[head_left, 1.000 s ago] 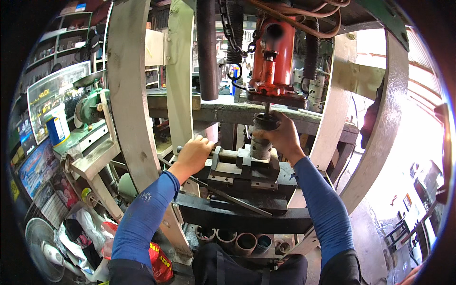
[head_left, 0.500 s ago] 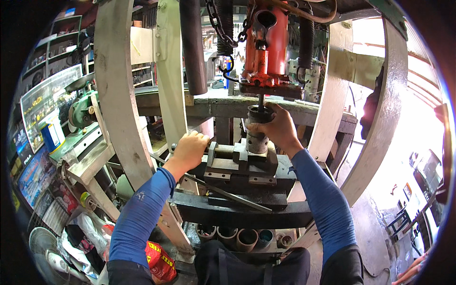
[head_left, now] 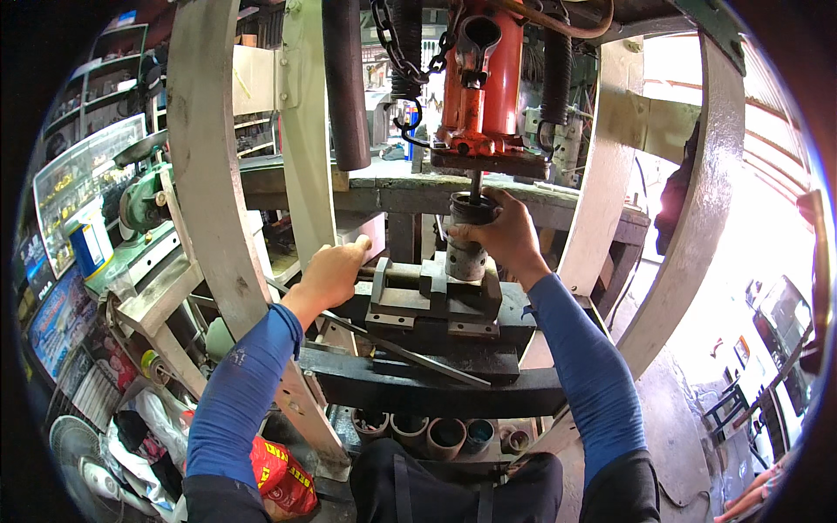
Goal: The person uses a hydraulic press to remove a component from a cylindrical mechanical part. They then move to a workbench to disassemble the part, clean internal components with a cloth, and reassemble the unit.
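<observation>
My right hand (head_left: 506,231) is wrapped round the upper part of a grey metal cylinder (head_left: 466,261), thumb across its front. The cylinder stands upright in the jaws of a machine vise (head_left: 410,301), with holes round its lower part. A thin dark rod (head_left: 476,186) comes down from the red hydraulic jack (head_left: 501,87) into its open top. My left hand (head_left: 327,275) is closed beside the left, screw end of the vise; what its fingers hold, if anything, is hidden behind the hand.
Pale steel uprights (head_left: 301,131) frame the press. A chain (head_left: 401,52) and springs hang by the jack. A flat metal bar (head_left: 410,351) lies slanted across the black cross-beam (head_left: 436,397). Below stand several round tubs (head_left: 446,436); a green bench grinder (head_left: 144,205) is left.
My left hand has shifted left, away from the vise's end. My right hand keeps its grip on the cylinder. The whole view has slid slightly.
</observation>
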